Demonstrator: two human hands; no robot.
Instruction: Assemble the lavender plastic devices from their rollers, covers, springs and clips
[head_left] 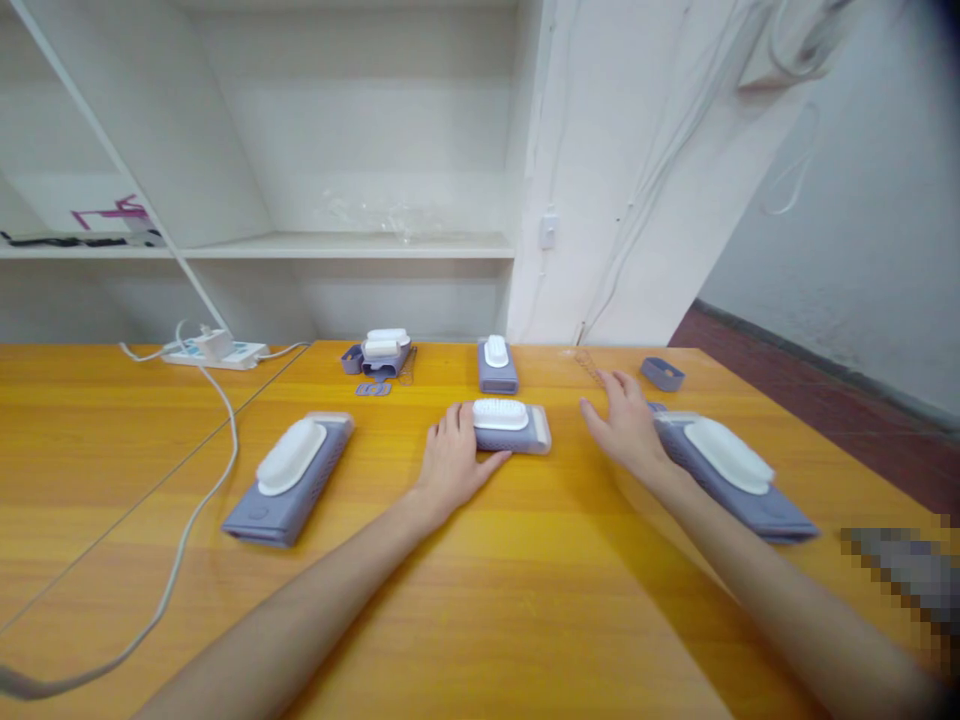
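My left hand grips the left end of a purple-grey plastic case, thumb along its near side and fingers over the far side. The case lies crosswise on the table, with a white bumpy oval piece on top and a clear end at the right. My right hand is open above the table, thumb and fingers apart. Its fingertips are close to a thin wire coil spring; whether they touch it I cannot tell. Right beside that hand lies a larger-looking similar case with a white oval top.
Another such case lies at the left, and one stands farther back. Loose parts surround a case at the rear. A purple-grey ring-shaped part sits back right. A power strip trails a white cable.
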